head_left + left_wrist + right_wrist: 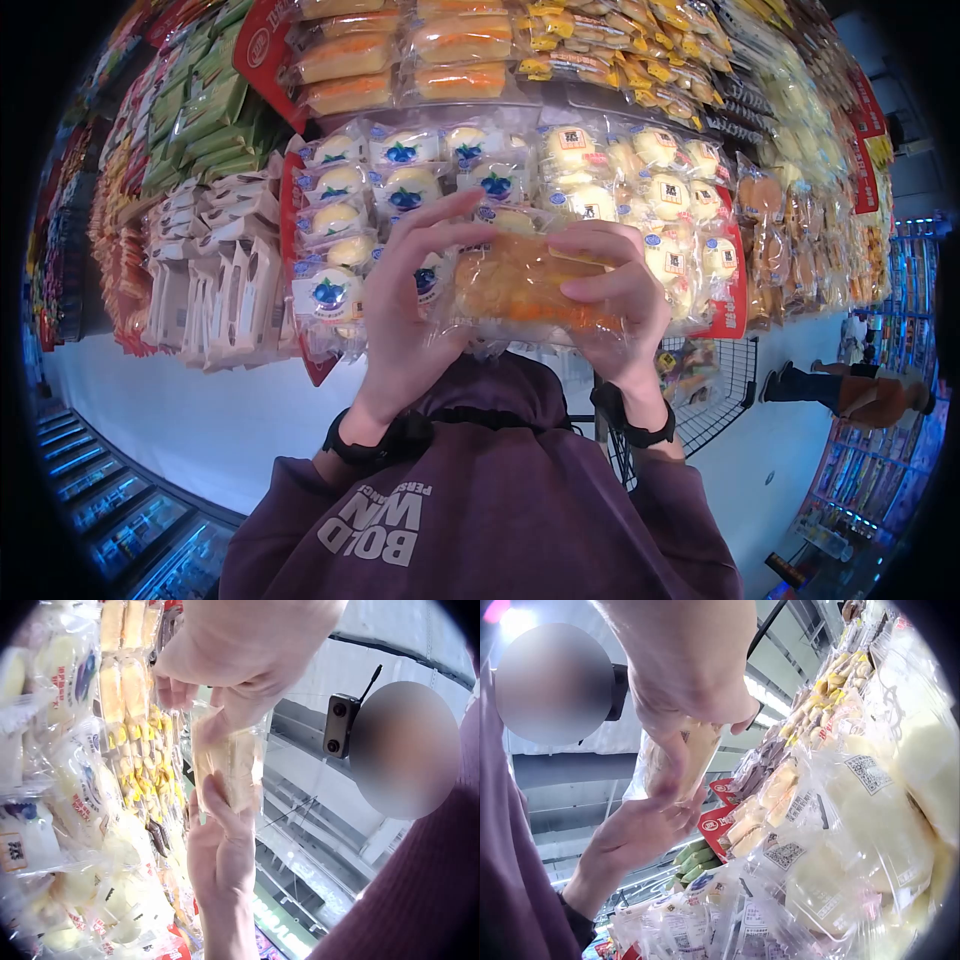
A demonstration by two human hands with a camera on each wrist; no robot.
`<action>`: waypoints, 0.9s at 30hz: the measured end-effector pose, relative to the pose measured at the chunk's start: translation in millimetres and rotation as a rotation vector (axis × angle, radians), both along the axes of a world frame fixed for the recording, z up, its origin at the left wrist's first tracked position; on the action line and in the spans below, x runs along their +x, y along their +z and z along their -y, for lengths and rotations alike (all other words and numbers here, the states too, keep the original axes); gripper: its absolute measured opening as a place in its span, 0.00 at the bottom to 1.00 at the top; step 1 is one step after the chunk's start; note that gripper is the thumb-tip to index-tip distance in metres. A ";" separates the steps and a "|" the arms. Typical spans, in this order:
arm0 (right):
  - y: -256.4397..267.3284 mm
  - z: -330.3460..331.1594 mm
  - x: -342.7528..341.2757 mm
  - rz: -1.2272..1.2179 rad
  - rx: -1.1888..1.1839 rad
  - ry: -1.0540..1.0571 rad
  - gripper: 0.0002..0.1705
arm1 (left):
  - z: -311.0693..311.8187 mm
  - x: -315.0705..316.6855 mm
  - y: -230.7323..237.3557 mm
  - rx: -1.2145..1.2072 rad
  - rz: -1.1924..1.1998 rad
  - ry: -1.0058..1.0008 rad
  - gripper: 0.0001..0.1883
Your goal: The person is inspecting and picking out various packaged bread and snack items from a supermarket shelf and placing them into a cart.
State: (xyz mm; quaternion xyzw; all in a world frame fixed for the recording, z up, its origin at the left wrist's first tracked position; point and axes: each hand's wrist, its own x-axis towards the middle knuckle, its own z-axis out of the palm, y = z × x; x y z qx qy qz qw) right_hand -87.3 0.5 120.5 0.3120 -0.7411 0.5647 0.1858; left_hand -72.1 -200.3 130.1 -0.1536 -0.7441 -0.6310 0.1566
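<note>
A loaf-shaped bread in a clear plastic wrapper [520, 290] is held up between both hands, in front of the shelf. My left hand [410, 290] pinches its left end, the thumb low and the fingertips along the upper edge. At the other end my right hand [625, 300] grips the wrapper, with fingers bent over the front. In the left wrist view the thumbs of both hands press on the pale side of the bread [232, 769]. The right wrist view has the bread [679, 761] partly covered by the hands.
Behind the hands, wrapped round cakes with blueberry labels [330, 290] and cream-coloured cakes [665, 190] fill the shelf. Orange-topped breads [460, 45] lie farther back. A wire shopping cart [735, 375] stands at lower right, with a person [860, 395] beyond it.
</note>
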 end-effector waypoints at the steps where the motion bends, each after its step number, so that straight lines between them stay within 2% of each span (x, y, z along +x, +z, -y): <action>1: 1.9 -1.1 0.5 -0.019 -0.005 -0.034 0.20 | -2.3 0.0 -1.3 0.133 0.080 0.019 0.18; 3: 5.7 -3.0 1.2 -0.082 0.052 -0.137 0.19 | -4.7 0.1 -5.1 0.395 0.238 0.060 0.17; 7: 4.7 -3.5 3.1 -0.146 0.120 -0.236 0.17 | 11.6 4.3 8.1 0.584 0.638 -0.089 0.17; 8: 5.1 -0.9 4.6 -0.158 0.125 -0.240 0.18 | 9.4 5.3 5.4 0.636 0.657 -0.129 0.19; 10: 6.6 5.7 8.2 -0.185 0.136 -0.246 0.18 | 8.8 11.5 5.5 0.566 0.645 -0.209 0.20; 11: 7.8 7.1 9.4 -0.191 0.156 -0.247 0.21 | 8.7 14.1 5.4 0.531 0.638 -0.249 0.21; 12: 9.1 8.5 10.6 -0.197 0.176 -0.248 0.25 | 8.5 15.0 4.5 0.637 0.648 -0.241 0.23; 15: 10.4 24.3 13.9 -0.087 0.071 -0.298 0.28 | 18.5 16.9 3.9 0.567 0.565 -0.194 0.22; 17: 10.5 32.7 16.8 0.138 -0.118 -0.256 0.29 | 26.4 18.6 5.9 0.582 0.526 -0.201 0.23; 19: 6.6 33.8 20.8 0.468 -0.370 -0.120 0.30 | 33.3 19.8 7.8 0.590 0.497 -0.199 0.23; 20: 1.4 33.2 22.4 0.531 -0.399 -0.204 0.26 | 35.9 19.8 7.9 0.589 0.487 -0.194 0.23; 22: 5.5 31.3 26.3 0.683 -0.511 -0.049 0.23 | 41.8 19.9 6.7 0.583 0.467 -0.189 0.24; 24: 2.7 36.6 30.3 0.653 -0.477 -0.030 0.24 | 46.1 21.1 2.8 0.577 0.451 -0.192 0.25; 27: 7.5 48.1 36.2 0.595 -0.403 0.077 0.29 | 53.2 21.4 0.8 0.434 0.359 -0.200 0.26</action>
